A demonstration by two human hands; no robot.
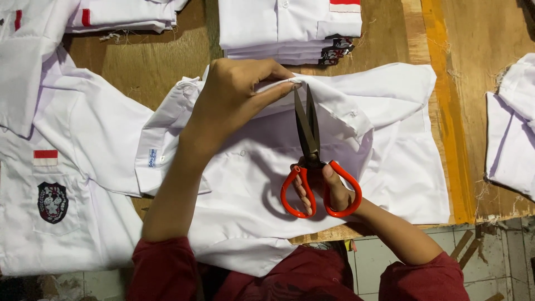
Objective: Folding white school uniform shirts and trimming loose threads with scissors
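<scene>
Left hand (231,97) pinches a fold of the white shirt (390,167) on the table (145,61). Right hand (329,189) grips red-handled scissors (312,161), blades nearly closed at the fold.

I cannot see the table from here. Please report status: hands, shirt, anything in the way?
Left hand pinching shirt fold. Right hand holding scissors, blades nearly closed at fold. Nothing in the way.

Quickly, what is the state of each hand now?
Left hand: closed, pinching a fold of the white shirt.
Right hand: closed, fingers through the red handles of the scissors.
</scene>
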